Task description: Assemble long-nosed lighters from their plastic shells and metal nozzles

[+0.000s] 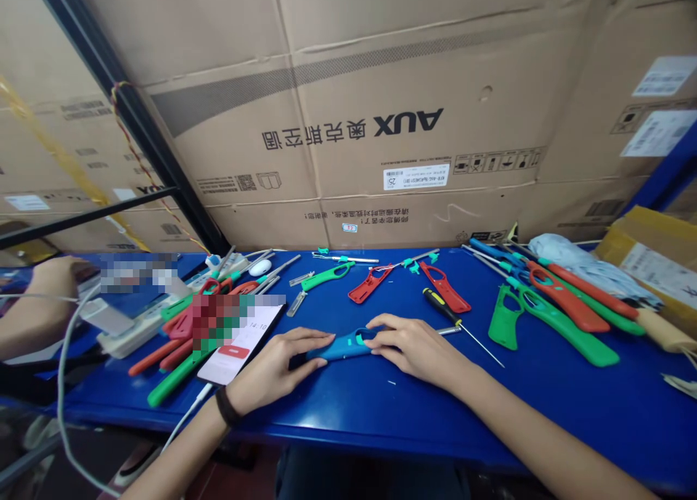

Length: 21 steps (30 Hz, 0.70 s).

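A blue plastic lighter housing (343, 347) lies flat on the blue workbench (348, 413), held between both hands. My left hand (275, 362) grips its left end, and my right hand (411, 347) presses on its right end with the fingertips. Just beyond my right hand lies a screwdriver (443, 308) with a black-and-yellow handle and a thin shaft. A smartphone (239, 347) lies close to my left hand, and its charging cable runs off the bench's front edge.
Red and green lighter parts (549, 311) cover the bench on both sides. A power strip (128, 333) sits at left, near a co-worker's forearm and hand (51, 289). Large cardboard boxes (348, 123) form the back wall. A crumpled plastic bag (588, 268) lies at far right.
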Motion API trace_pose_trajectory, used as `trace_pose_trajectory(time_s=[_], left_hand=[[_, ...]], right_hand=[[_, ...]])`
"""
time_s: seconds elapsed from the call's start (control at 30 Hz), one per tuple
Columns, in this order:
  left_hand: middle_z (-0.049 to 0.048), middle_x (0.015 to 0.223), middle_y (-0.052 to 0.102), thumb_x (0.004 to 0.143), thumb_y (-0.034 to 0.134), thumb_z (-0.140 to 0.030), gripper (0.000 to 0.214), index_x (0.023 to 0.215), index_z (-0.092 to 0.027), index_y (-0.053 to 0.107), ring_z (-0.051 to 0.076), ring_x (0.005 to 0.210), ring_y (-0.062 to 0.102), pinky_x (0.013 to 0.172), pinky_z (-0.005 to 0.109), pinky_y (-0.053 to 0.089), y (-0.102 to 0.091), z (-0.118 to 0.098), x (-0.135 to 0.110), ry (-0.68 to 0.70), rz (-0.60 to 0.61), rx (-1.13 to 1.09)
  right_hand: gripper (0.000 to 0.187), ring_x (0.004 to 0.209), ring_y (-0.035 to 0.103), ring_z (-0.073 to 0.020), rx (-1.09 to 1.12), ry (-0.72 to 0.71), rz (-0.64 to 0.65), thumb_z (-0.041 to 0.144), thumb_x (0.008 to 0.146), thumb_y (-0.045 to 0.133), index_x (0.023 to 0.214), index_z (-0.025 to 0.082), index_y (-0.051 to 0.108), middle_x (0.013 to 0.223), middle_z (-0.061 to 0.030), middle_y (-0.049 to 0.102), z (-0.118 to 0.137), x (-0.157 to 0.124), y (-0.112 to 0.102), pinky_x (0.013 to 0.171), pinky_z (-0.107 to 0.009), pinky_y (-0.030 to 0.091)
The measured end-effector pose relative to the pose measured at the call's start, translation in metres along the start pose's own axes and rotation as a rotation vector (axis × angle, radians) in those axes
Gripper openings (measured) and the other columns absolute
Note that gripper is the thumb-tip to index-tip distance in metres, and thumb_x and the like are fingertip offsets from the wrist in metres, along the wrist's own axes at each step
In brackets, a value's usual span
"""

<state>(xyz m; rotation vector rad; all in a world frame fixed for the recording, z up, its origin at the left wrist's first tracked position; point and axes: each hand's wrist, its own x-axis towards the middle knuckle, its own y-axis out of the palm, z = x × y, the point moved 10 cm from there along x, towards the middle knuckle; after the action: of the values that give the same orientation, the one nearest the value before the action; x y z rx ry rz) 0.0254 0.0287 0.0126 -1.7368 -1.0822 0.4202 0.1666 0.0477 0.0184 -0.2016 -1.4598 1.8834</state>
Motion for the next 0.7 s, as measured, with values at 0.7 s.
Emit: trace_pose_trajectory(time_s=[0.7], left_hand=[[0.0091, 0.111, 0.069, 0.095, 0.045, -0.029, 0.035, 0.128, -0.021, 0.053, 0.021, 0.097, 0.069, 0.084, 0.032, 0.057, 0.007, -0.027, -0.005, 0.289, -0.116, 0.482]], right_hand=[[0.023, 0.093, 0.069, -0.0234, -0.204, -0.018, 0.123, 0.008, 0.085, 0.052, 0.102, 0.017, 0.065, 0.121, -0.0104, 0.064, 0.009, -0.003, 0.018, 0.073, -0.03, 0.054]])
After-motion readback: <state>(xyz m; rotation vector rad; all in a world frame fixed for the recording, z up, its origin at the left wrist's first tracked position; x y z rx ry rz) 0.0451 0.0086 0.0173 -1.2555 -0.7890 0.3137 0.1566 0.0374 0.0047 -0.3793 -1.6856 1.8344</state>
